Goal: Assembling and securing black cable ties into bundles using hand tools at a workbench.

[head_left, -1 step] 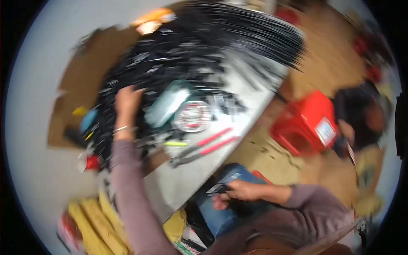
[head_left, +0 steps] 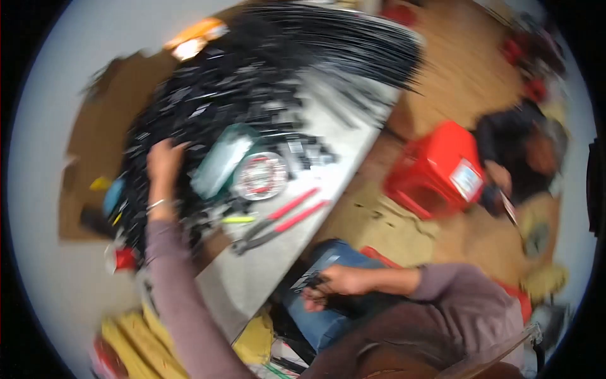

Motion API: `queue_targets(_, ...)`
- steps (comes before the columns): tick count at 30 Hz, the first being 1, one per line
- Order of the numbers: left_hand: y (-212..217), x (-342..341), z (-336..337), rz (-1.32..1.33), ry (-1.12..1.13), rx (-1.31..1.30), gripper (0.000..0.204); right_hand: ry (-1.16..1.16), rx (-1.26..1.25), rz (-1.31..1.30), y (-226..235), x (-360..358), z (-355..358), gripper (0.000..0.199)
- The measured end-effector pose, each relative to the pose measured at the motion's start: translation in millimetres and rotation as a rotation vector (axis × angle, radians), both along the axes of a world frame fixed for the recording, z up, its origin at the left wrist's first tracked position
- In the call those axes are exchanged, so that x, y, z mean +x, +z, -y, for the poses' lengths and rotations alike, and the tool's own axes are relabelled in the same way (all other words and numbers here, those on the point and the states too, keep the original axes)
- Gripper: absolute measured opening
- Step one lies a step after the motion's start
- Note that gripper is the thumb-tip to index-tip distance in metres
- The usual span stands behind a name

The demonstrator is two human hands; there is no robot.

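My left hand reaches out over a big heap of small black pieces on the table. Its fingers are smeared by motion, so whether it grips a piece does not show. Low over my lap, my right hand is closed around some thin black pieces that stick out at its fingers. Their exact kind is too blurred to tell. Between the heap and the table edge are a clear, green-tinted box, a round dish with red and white contents, and pliers-like cutters with red handles.
Long black strips lie bundled at the far end of the table. A yellow-green stick lies beside the cutters. To the right stands a red plastic bin, with another person's hand beyond it. Brown cardboard edges the heap.
The whole view has shifted, so the table, heap and bin appear further left. Both hands keep nearly the same places relative to the table and my lap.
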State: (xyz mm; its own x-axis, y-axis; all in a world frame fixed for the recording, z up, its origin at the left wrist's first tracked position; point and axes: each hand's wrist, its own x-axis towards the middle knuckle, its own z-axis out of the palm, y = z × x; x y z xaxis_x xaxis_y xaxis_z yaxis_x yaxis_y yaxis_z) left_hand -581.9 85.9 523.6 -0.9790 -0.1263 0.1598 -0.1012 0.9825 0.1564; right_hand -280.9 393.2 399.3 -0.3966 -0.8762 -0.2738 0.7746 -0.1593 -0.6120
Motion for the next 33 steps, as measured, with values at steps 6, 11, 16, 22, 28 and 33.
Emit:
queue_targets(6, -26.2, -25.2, 8.5, 0.058, 0.085, -0.011, 0.051, -0.13, -0.104, -0.063, -3.2, 6.6, -0.2, 0.019)
queue_targets(11, -44.8, -32.6, 72.9, -0.055, 0.131, 0.466, 0.04, -0.161, -0.043, -0.045, 15.6, 20.1, -5.9, 0.022)
queue_targets(16, 22.9, 72.1, 2.4, 0.05, 0.066, 1.231, 0.019, -0.136, -0.022, 0.056, 10.8, 20.2, -16.9, 0.027)
queue_targets(22, 30.3, 204.1, -85.0, 0.097, -0.129, 1.496, 0.02, -0.21, -0.093, 0.152, 11.0, 23.4, -24.7, 0.026)
queue_targets(28, -41.5, 348.5, -107.2, 0.003, 0.033, 1.924, 0.022, -0.152, -0.121, 0.121, 17.8, 39.4, -10.4, 0.026)
queue_targets(33, -78.2, 416.0, -129.0, -0.166, 0.092, 2.259, 0.022, -0.114, -0.059, 0.016, 36.6, 58.2, 4.3, 0.029)
